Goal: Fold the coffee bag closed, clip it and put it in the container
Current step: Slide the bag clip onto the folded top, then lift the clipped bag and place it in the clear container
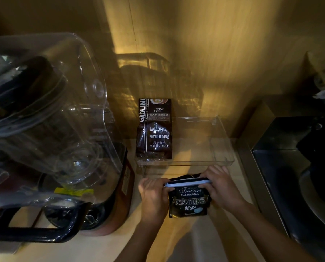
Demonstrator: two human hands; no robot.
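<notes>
A big clear blender (50, 118) is crowding the left side of the table (105, 246), its dark handle (37, 233) reaching toward the near edge and its top running out of the picture. What is lying inside the jar is too blurred to make out. Between the blender's base and the left hand (154, 195) a narrow strip of bare table is showing.

The left hand is curling around the left end of the coffee bag (189, 198), thumb and fingers pinching the end of a pale blue clip (188, 182) that is lying across the folded top. The bag is standing on the table just in front of the clear container (222, 140), close to its near wall, label facing the camera. The right hand (220, 186) is gripping the bag's right side, fingers pressing over the clip's other end and hiding the bag's right edge. Both forearms are coming up from the bottom of the picture.

Inside the container, a second brown coffee bag (155, 129) is leaning against the left side; the room to its right is open. The back wall is glowing yellow, and dim reflections there are hard to read.

At the far right a dark stove (294, 163) is sitting beside the table, cut off by the edge.
</notes>
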